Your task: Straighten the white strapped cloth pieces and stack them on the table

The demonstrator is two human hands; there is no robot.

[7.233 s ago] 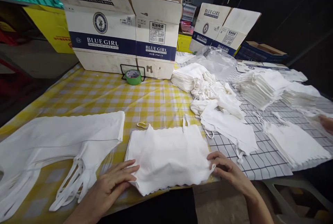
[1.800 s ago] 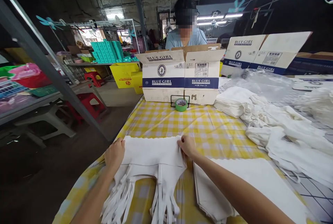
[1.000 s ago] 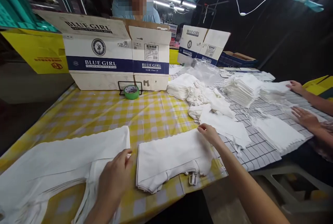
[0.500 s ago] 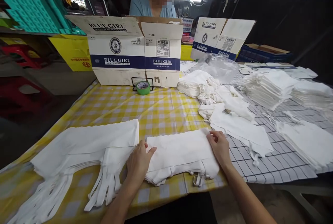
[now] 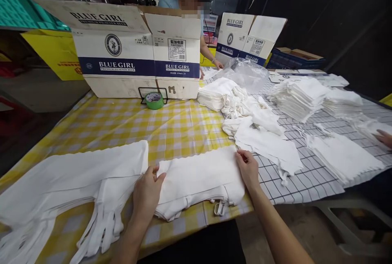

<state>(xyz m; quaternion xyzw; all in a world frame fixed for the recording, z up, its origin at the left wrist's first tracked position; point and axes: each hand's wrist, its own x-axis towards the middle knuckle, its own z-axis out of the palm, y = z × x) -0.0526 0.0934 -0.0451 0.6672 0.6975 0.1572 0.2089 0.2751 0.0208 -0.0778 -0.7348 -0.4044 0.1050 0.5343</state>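
Note:
Directly before me on the table lies a small stack of folded white strappy garments [image 5: 199, 174], its straps sticking out at the near edge. At the stack's left edge, my left hand [image 5: 148, 192] is closed, thumb over the cloth and fingers against its side. My right hand [image 5: 247, 168] pinches the upper right corner between thumb and fingers. Left of the left hand, a second pile of white strappy garments [image 5: 92, 170] lies spread out, with long straps hanging toward me. The undersides of both piles are hidden.
Upright white-and-blue cartons [image 5: 122, 53] stand at the back, with green tape [image 5: 154, 100] in front. More white garment stacks [image 5: 298, 94] and clear plastic [image 5: 245, 74] lie to the right. A person's hand [image 5: 218, 64] is behind the carton; another person's hand [image 5: 384, 138] is at far right.
The camera has turned right, so everything appears further left. Both my hands stay at the stack's edges. The person behind the carton has leaned down, and another person's hand has appeared at right.

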